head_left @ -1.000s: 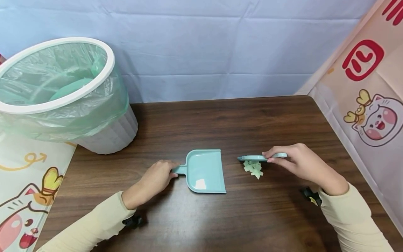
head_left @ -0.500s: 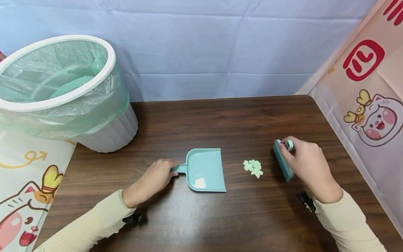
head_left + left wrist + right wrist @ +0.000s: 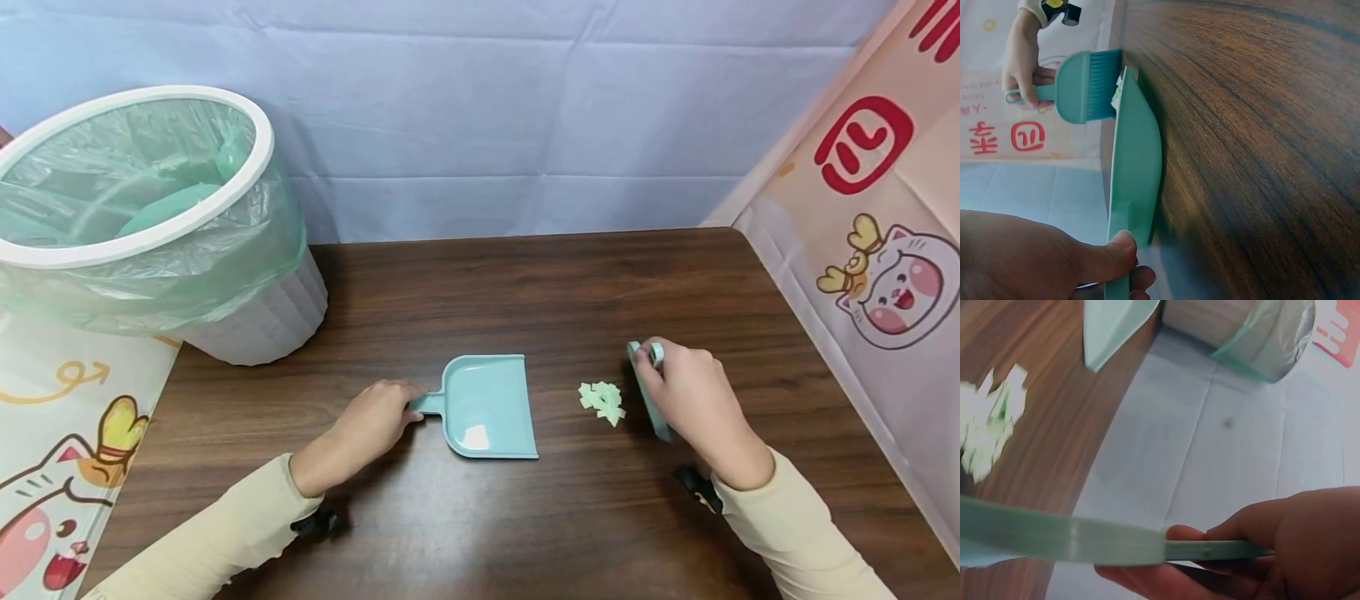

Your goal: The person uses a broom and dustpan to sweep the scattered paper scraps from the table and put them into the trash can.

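Observation:
My left hand (image 3: 377,425) grips the handle of a light teal dustpan (image 3: 489,407) that lies on the table, its open edge facing right. In the left wrist view the thumb presses on top of that handle. To the right of the pan lies a small pile of pale green paper scraps (image 3: 602,402). Just right of the scraps, my right hand (image 3: 693,400) holds a matching hand brush (image 3: 649,392) by its handle. The left wrist view shows the brush's bristles (image 3: 1104,84) pointing down toward the table, by the far edge of the pan.
A white bin (image 3: 258,312) with a green plastic liner stands at the back left of the dark wooden table (image 3: 480,292). A pale cloth (image 3: 442,108) hangs behind, and a printed cartoon sheet (image 3: 847,250) stands along the right side.
My right hand first lifted the brush from behind the scraps to their right and turned it, then brought it left, close beside them. The left hand and dustpan have stayed put.

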The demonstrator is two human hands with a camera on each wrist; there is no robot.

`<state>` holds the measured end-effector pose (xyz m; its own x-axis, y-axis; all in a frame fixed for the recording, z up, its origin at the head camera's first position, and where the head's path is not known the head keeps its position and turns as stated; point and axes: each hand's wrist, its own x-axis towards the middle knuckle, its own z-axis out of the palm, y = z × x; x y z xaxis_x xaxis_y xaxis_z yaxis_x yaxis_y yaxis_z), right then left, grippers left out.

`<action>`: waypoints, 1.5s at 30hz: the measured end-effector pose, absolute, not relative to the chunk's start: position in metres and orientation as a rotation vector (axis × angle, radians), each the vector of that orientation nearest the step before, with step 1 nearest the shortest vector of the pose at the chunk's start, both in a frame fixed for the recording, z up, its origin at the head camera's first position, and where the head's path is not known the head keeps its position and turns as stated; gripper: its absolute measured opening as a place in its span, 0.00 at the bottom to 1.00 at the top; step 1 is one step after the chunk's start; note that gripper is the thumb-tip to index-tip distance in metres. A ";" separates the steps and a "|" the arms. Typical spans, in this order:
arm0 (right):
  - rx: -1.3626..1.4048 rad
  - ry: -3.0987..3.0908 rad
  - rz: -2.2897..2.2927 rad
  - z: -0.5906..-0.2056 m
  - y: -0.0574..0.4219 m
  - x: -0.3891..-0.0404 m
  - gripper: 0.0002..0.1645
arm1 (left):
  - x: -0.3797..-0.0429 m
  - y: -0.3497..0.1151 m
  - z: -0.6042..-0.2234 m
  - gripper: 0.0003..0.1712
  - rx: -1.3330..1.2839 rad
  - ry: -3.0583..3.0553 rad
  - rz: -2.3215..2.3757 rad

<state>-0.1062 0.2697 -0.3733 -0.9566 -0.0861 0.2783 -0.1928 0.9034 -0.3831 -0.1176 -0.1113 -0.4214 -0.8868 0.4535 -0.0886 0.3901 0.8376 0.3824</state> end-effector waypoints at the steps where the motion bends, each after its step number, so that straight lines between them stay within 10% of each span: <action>1: 0.222 -2.815 0.614 -0.373 0.267 -0.106 0.22 | -0.117 -0.111 -0.421 0.14 0.656 2.841 0.534; 45: 0.326 -2.774 1.030 -0.374 0.178 -0.121 0.11 | -0.116 -0.107 -0.417 0.11 0.717 2.873 0.461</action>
